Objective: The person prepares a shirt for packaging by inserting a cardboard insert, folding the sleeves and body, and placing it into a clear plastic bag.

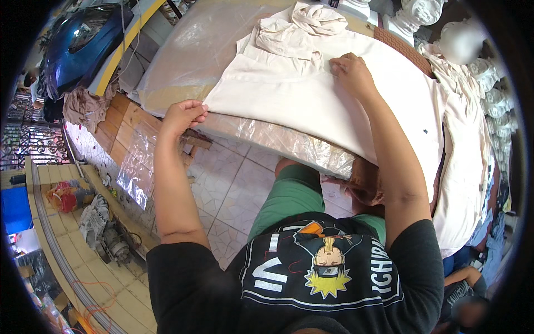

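Observation:
A large cream cloth garment (289, 100) is spread over a plastic-wrapped table. My left hand (185, 117) pinches the near left corner of the cloth between thumb and fingers, right at the table's edge. Farther in, my right hand (351, 73) rests on the cloth with its fingers drawn together at a fold. Beside that hand, toward the far side, part of the cloth lies bunched in a crumpled heap (289, 42). The rest of it runs flat under my right forearm and hangs over the table's right side.
Clear plastic film wraps the table (183, 61). A wooden bench (125, 119) adjoins on the left. A sewing machine motor (117, 242) lies on a tan surface at lower left. Piled white bundles (414, 19) line the far right. Another person (464, 286) is at lower right.

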Action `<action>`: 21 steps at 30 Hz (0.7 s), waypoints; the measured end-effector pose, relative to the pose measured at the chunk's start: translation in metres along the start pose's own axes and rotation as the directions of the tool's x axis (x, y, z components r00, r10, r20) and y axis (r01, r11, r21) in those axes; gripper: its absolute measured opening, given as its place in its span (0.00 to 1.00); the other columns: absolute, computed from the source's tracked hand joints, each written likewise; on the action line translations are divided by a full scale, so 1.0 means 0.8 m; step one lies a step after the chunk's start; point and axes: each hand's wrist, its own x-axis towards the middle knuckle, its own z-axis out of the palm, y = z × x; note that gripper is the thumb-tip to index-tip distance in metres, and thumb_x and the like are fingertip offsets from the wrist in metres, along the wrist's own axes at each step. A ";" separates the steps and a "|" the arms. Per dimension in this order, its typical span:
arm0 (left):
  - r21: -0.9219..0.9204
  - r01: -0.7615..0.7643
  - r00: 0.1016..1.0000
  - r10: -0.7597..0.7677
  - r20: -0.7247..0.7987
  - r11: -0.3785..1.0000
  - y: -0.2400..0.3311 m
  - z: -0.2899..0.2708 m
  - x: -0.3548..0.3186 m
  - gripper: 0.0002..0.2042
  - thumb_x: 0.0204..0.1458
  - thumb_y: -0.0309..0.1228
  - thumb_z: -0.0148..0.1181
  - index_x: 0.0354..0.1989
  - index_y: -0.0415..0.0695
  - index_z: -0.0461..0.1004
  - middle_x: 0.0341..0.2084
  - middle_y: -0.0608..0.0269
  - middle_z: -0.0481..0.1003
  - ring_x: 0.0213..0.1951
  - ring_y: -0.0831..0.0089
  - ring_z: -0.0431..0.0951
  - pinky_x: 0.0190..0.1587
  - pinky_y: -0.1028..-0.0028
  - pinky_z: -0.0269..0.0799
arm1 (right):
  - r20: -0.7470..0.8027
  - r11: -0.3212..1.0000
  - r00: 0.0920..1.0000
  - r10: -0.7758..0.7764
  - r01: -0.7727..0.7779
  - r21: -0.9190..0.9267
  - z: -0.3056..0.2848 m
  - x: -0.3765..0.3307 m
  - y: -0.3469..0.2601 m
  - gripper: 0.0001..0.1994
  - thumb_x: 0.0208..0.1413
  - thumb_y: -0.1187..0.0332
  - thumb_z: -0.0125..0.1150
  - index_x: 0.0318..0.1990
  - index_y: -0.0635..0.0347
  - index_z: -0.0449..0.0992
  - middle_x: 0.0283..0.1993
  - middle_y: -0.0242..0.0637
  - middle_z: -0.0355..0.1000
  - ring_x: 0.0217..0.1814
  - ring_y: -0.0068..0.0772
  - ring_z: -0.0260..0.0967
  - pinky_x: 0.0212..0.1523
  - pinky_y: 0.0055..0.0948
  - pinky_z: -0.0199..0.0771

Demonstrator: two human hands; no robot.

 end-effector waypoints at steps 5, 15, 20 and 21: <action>-0.004 -0.019 0.999 0.019 0.041 1.000 0.004 -0.002 0.001 0.12 0.49 0.36 0.62 0.37 0.42 0.75 0.27 0.70 0.76 0.29 0.85 0.73 0.31 0.85 0.66 | -0.216 0.995 0.973 -0.086 0.075 -0.061 0.023 0.009 0.019 0.12 0.51 0.67 0.56 0.43 0.52 0.78 0.49 0.38 0.70 0.50 0.45 0.63 0.52 0.36 0.66; -0.016 0.022 0.999 -0.023 -0.029 1.000 0.016 0.004 -0.010 0.13 0.51 0.40 0.60 0.34 0.41 0.75 0.27 0.68 0.76 0.28 0.83 0.74 0.30 0.85 0.67 | -0.011 0.997 0.999 0.046 -0.045 0.062 0.009 0.019 0.014 0.11 0.50 0.65 0.60 0.41 0.54 0.78 0.48 0.41 0.68 0.55 0.43 0.61 0.56 0.35 0.62; -0.038 0.018 0.996 -0.022 -0.086 0.999 0.017 0.006 -0.012 0.14 0.50 0.41 0.60 0.35 0.40 0.75 0.27 0.66 0.76 0.29 0.81 0.76 0.31 0.84 0.68 | 0.023 0.999 0.999 0.035 -0.036 0.030 0.004 0.015 0.006 0.10 0.50 0.66 0.59 0.40 0.54 0.78 0.48 0.41 0.68 0.55 0.43 0.60 0.56 0.35 0.62; -0.008 0.025 0.996 -0.025 -0.082 1.000 0.020 0.007 -0.011 0.15 0.50 0.41 0.60 0.36 0.40 0.75 0.28 0.65 0.76 0.29 0.80 0.76 0.31 0.83 0.68 | 0.022 0.999 0.999 0.040 -0.040 0.029 0.004 0.014 0.005 0.10 0.50 0.66 0.59 0.40 0.54 0.78 0.48 0.41 0.68 0.56 0.43 0.60 0.57 0.35 0.62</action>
